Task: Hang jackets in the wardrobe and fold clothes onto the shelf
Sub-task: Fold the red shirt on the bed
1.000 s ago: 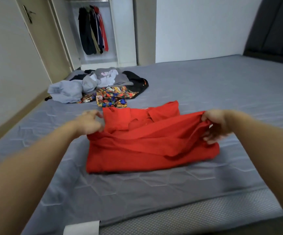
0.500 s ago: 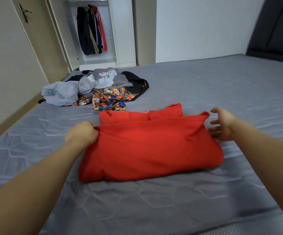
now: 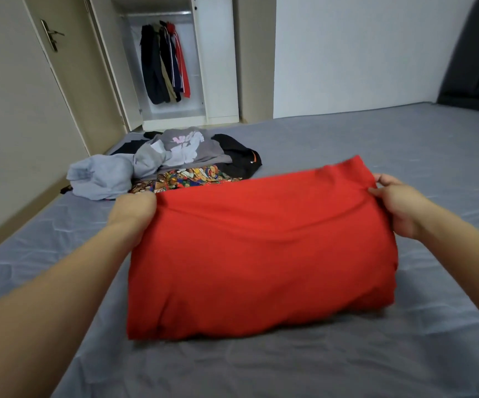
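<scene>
A folded red garment (image 3: 261, 248) lies on the grey bed (image 3: 376, 145), its far edge raised off the mattress between two hands. The left hand (image 3: 133, 209) is curled into a fist on the far-left corner of the cloth, and the right hand (image 3: 396, 205) pinches the far-right corner between thumb and fingers. Beyond it sits a heap of unfolded clothes (image 3: 172, 162): a pale hoodie, a grey printed sweatshirt, a bright patterned piece and something black. The wardrobe (image 3: 221, 67) stands open at the back of the room, with dark jackets (image 3: 165, 61) hanging from its rail. The likely trouble is that only the far corners are held: if the bundle is lifted this way, the near layers may sag and fall open, undoing the fold. An uneven pull from one hand could skew the edges. Carrying it past the heap might also drag the loose clothes.
</scene>
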